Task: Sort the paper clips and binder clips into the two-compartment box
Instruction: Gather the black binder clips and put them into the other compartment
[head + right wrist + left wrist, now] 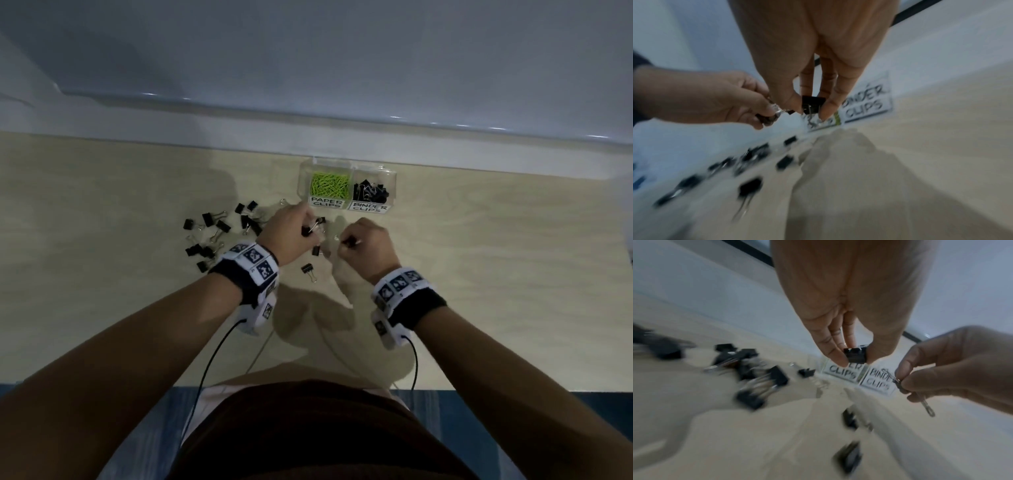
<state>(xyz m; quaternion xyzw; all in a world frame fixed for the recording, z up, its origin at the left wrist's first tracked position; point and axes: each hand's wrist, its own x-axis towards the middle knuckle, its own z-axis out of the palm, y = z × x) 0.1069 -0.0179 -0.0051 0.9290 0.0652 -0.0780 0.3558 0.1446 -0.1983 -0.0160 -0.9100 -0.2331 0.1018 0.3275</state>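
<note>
A clear two-compartment box [347,168] stands at the back of the table, green paper clips [329,184] in its left side, black binder clips [371,192] in its right. My left hand [291,229] hovers above the table in front of the box and pinches a black binder clip [856,355] between thumb and fingers. My right hand [364,245] is close beside it and pinches another black binder clip [813,104] by its body, wire handles hanging down. Several loose binder clips [212,236] lie scattered to the left.
Labels reading PAPER CLIPS [327,202] and BINDER CLIPS [370,207] face me on the box front. Two stray binder clips [308,269] lie between my wrists. A white wall ledge [342,137] runs behind the box. The table's near edge is by my body.
</note>
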